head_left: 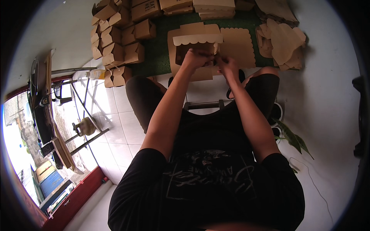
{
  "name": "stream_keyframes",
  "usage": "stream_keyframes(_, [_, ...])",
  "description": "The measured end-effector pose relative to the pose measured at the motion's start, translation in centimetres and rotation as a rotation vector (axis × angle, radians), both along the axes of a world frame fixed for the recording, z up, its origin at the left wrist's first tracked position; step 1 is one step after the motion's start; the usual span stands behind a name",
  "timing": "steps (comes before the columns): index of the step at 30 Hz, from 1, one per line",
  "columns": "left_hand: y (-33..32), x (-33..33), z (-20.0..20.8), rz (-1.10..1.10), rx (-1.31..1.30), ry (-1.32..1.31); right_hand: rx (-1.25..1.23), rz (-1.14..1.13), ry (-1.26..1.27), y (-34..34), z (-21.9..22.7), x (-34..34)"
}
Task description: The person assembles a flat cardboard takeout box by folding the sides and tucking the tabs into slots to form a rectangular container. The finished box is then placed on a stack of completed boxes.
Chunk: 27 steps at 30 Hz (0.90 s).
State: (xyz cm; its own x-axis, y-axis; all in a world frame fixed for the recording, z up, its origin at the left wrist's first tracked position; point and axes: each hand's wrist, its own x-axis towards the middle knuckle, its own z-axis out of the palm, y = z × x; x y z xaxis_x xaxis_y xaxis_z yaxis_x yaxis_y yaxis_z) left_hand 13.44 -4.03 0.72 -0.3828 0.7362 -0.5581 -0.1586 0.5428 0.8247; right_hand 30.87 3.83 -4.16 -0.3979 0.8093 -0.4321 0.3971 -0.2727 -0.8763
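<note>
A partly folded brown cardboard box [197, 30] lies on the green mat in front of my knees. Its scalloped flap stands along the far side, and a flat scalloped lid panel [239, 46] spreads out to the right. My left hand [197, 59] reaches over the box's near side, with its fingers bent together at the right end wall. Right beside it, my right hand [227, 65] pinches at the same corner of the box. The fingertips of both hands meet there, and they partly hide the folded cardboard between them.
Several small folded brown boxes [112, 35] are stacked at the far left of the green mat [163, 29]. Larger folded boxes [214, 5] line the back. Flat cardboard blanks [285, 42] pile up at the right. A leafy plant [291, 136] stands beside my right leg.
</note>
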Motion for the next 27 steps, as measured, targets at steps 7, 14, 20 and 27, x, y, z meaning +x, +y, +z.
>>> stream_keyframes(7, [0.2, -0.2, -0.5, 0.041, 0.009, -0.045, 0.031, 0.019, 0.006, 0.1, 0.1, -0.1])
stream_keyframes(14, [0.8, -0.6, -1.7, -0.005, -0.035, 0.092, 0.027, 0.048, -0.038, 0.2, -0.2, -0.2])
stream_keyframes(20, [0.8, -0.7, -1.7, -0.06, -0.024, 0.171, 0.056, 0.053, -0.02, 0.0, -0.1, -0.1])
stream_keyframes(27, [0.5, -0.4, 0.0, -0.08, -0.095, 0.182, 0.079, 0.063, -0.032, 0.1, -0.4, -0.3])
